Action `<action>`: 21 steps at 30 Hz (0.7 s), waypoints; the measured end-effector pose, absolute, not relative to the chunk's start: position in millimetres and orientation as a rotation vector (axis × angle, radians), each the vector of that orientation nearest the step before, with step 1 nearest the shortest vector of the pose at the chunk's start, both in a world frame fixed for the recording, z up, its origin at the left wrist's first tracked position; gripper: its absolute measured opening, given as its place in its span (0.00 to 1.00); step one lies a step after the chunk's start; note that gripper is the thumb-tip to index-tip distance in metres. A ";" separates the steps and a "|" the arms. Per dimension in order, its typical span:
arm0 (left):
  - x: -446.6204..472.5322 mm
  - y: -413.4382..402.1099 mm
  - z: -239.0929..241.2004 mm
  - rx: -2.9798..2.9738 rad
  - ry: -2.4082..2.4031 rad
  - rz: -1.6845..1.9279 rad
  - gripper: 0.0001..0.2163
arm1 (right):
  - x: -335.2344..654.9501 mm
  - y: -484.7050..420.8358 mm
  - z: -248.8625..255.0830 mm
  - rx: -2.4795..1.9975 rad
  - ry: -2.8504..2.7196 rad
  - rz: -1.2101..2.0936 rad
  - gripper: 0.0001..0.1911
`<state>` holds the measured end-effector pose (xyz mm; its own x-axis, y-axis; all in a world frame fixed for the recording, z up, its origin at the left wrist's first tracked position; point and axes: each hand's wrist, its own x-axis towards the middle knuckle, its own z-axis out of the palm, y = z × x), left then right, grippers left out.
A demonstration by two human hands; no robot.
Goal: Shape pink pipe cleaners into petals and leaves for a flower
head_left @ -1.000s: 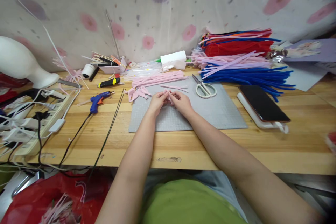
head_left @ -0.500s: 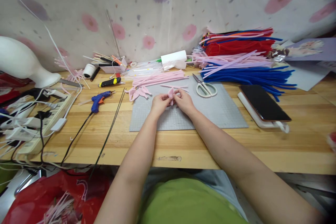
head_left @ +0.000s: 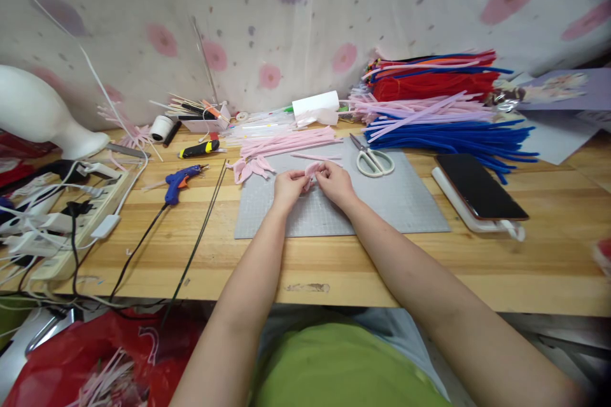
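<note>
My left hand [head_left: 287,188] and my right hand [head_left: 335,182] meet over the grey cutting mat [head_left: 391,203], fingers pinched together on a small bent pink pipe cleaner piece [head_left: 311,170] held between them. Just left of my hands lie finished pink petal shapes [head_left: 251,169]. A bundle of straight pink pipe cleaners [head_left: 286,142] lies along the mat's far edge. White-handled scissors [head_left: 372,159] rest on the mat to the right of my right hand.
Stacks of blue [head_left: 453,138], pink and red pipe cleaners [head_left: 432,84] sit at the back right. A phone [head_left: 480,187] lies at the right. A blue glue gun [head_left: 179,180], a utility knife [head_left: 198,150], a power strip [head_left: 71,216] and a white foam head [head_left: 38,113] occupy the left.
Both hands have stayed together on the pink piece, shifting slightly toward the far side of the mat while working it between the fingers.
</note>
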<state>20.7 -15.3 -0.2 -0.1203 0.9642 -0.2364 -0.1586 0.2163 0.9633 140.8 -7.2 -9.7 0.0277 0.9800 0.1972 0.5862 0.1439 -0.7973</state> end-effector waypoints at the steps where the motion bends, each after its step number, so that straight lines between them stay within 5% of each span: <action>1: 20.5 -14.8 -0.7 0.870 1.308 1.200 0.06 | 140.6 -7.8 -9.0 -1.544 -1.648 0.648 0.05; 12: 17.2 -12.8 -1.3 0.895 1.310 1.204 0.06 | 140.3 -8.9 -5.8 -1.534 -1.655 0.693 0.04; 21: 10.4 -18.4 5.6 0.992 1.221 1.060 0.09 | 150.3 -1.3 -4.7 -1.251 -1.412 1.232 0.16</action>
<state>10.4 -18.4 5.6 0.0409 0.9737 -0.2241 -0.0848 0.2269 0.9702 150.3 -1.3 -4.7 -0.1281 0.9917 -0.0086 0.1431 0.0099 -0.9897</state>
